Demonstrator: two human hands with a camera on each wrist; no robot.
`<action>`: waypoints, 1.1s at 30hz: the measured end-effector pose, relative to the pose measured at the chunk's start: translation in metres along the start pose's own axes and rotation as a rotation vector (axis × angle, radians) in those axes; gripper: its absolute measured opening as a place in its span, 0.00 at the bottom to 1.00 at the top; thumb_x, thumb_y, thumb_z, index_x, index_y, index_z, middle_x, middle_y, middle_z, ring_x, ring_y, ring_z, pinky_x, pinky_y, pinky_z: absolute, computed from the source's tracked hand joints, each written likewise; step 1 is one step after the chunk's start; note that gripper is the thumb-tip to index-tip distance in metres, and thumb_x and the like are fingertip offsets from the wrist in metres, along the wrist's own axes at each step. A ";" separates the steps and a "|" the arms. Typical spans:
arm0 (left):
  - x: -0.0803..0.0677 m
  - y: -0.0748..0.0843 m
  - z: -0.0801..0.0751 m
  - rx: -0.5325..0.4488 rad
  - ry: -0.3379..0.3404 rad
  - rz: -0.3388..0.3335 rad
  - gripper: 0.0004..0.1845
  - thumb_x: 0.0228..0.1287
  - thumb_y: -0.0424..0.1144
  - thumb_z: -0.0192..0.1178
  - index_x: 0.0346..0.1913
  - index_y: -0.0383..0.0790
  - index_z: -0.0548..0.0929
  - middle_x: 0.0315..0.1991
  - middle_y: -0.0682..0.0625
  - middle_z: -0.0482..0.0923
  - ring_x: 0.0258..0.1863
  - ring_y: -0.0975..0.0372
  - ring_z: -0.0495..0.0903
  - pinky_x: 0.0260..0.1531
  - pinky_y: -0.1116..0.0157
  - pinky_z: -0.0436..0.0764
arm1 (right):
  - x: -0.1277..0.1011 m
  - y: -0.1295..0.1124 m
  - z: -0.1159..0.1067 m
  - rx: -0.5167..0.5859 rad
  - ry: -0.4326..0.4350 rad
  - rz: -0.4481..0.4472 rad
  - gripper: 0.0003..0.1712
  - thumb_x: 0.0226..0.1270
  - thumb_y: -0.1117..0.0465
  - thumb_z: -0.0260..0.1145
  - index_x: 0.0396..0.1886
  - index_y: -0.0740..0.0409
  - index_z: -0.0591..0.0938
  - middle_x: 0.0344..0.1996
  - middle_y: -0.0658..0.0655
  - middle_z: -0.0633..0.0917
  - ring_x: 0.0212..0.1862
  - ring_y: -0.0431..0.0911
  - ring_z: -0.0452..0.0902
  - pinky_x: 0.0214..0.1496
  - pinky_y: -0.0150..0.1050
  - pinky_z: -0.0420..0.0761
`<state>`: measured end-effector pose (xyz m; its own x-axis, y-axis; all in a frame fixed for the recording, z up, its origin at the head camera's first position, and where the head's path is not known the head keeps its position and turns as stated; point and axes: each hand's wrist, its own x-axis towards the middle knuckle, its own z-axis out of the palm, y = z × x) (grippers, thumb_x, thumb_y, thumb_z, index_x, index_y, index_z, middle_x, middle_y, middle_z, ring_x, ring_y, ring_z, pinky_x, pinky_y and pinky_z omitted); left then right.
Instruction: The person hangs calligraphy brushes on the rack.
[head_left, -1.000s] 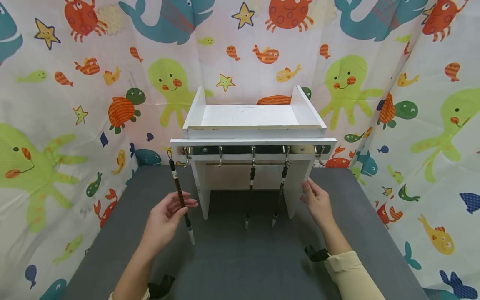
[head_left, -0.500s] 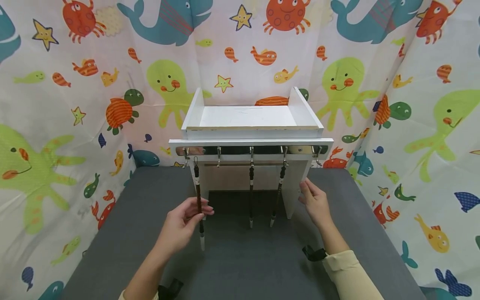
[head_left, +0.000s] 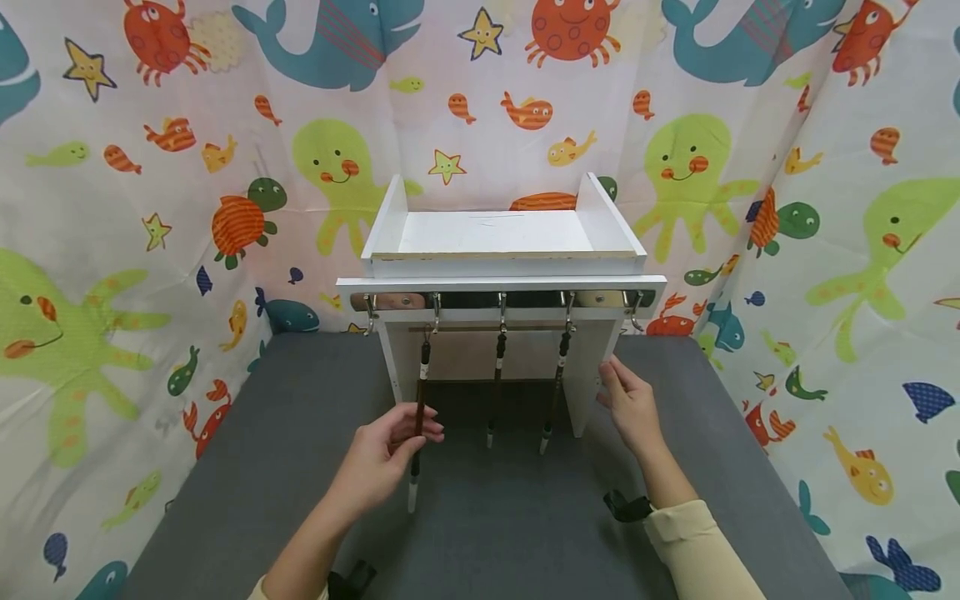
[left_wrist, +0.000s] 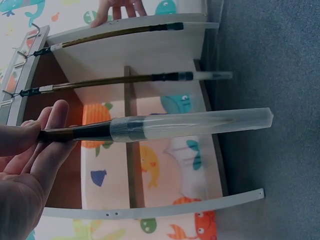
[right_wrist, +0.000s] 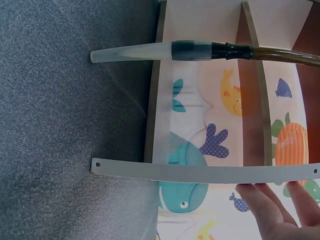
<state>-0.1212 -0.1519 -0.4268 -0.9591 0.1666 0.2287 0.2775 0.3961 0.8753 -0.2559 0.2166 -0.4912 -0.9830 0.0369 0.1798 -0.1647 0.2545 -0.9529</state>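
Note:
My left hand pinches a calligraphy brush between thumb and fingers, well below its top loop. The brush hangs nearly upright, its loop right at the second hook from the left. In the left wrist view, its clear plastic cap points away from the hand. Two similar brushes, a middle one and a right one, hang from hooks. My right hand touches the right side panel of the white shelf; the right wrist view shows fingertips against the panel's outer side.
The leftmost hook and rightmost hook carry nothing. The shelf stands on a dark grey tabletop. A curtain with sea animals surrounds the back and sides. A left side panel stands beside the held brush.
My left hand has carried the brush rightward from outside the shelf's left side, past the leftmost hook, to below the second one. The brush has become more upright. My right hand stays at the panel.

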 end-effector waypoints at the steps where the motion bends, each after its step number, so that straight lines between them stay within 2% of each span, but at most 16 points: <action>1: 0.000 0.000 0.001 0.000 0.001 0.001 0.18 0.69 0.24 0.61 0.55 0.49 0.81 0.46 0.55 0.87 0.46 0.64 0.88 0.51 0.68 0.85 | 0.000 0.000 0.000 -0.002 0.000 -0.006 0.37 0.77 0.38 0.54 0.77 0.51 0.66 0.74 0.60 0.69 0.71 0.60 0.70 0.58 0.54 0.81; 10: 0.000 -0.002 0.005 0.016 -0.004 -0.002 0.18 0.68 0.24 0.60 0.55 0.45 0.80 0.45 0.52 0.87 0.45 0.62 0.88 0.51 0.66 0.85 | 0.000 -0.002 0.000 0.011 0.006 0.003 0.38 0.75 0.37 0.56 0.76 0.50 0.68 0.74 0.58 0.70 0.70 0.58 0.71 0.57 0.53 0.82; 17: 0.000 -0.004 0.005 0.031 -0.015 -0.031 0.18 0.69 0.25 0.61 0.56 0.46 0.80 0.46 0.53 0.87 0.45 0.64 0.88 0.51 0.65 0.86 | -0.001 -0.003 0.001 -0.005 0.013 0.009 0.38 0.75 0.36 0.55 0.76 0.50 0.68 0.74 0.58 0.70 0.71 0.58 0.71 0.57 0.53 0.81; 28: 0.004 -0.012 0.008 0.005 -0.033 -0.060 0.18 0.70 0.27 0.61 0.57 0.50 0.80 0.47 0.57 0.87 0.45 0.67 0.87 0.50 0.67 0.85 | -0.001 -0.002 0.002 -0.013 0.015 0.018 0.38 0.74 0.35 0.55 0.77 0.48 0.68 0.73 0.58 0.70 0.70 0.58 0.72 0.56 0.54 0.82; 33: 0.009 -0.020 0.010 -0.020 -0.051 -0.053 0.18 0.70 0.27 0.61 0.57 0.49 0.80 0.47 0.55 0.87 0.46 0.64 0.88 0.50 0.66 0.86 | 0.000 -0.001 0.002 -0.004 0.009 0.020 0.38 0.75 0.36 0.55 0.77 0.49 0.67 0.74 0.59 0.70 0.71 0.58 0.71 0.57 0.54 0.81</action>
<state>-0.1344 -0.1498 -0.4465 -0.9683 0.1917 0.1604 0.2248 0.3871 0.8942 -0.2555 0.2142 -0.4910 -0.9854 0.0511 0.1625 -0.1442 0.2578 -0.9554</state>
